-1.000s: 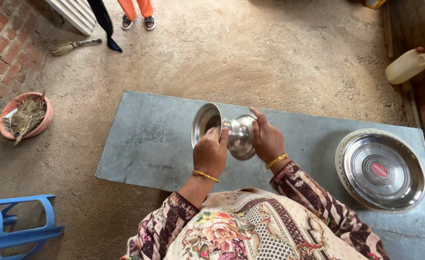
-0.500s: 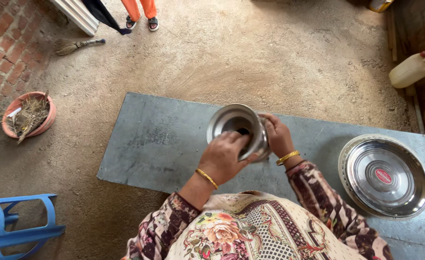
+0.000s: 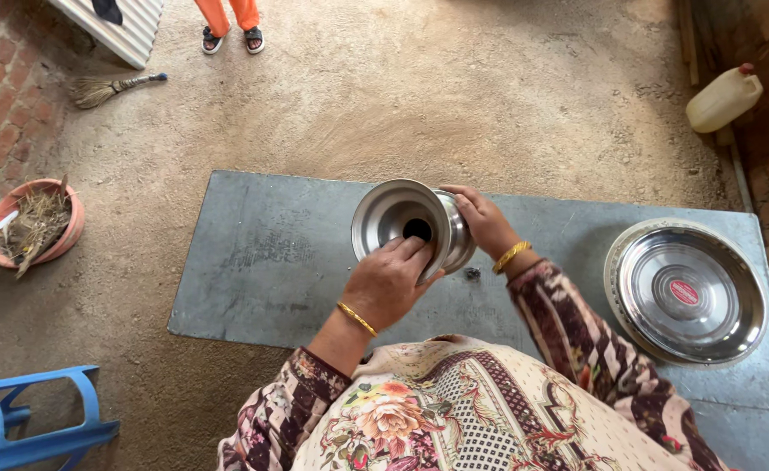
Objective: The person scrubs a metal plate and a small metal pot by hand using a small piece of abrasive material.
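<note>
You had a grey metal sheet [image 3: 271,262] lying flat on the sandy dirt floor [image 3: 454,96], spanning the middle of the frame. At its right end sat a stack of round steel plates [image 3: 686,290], and a small dark speck [image 3: 471,274] lay near its centre. On the floor itself, a clay pot [image 3: 27,222] of dry straw stood at left, a broom [image 3: 110,87] upper left, a pale jug [image 3: 723,98] upper right, and a blue plastic stool [image 3: 27,419] lower left.
</note>
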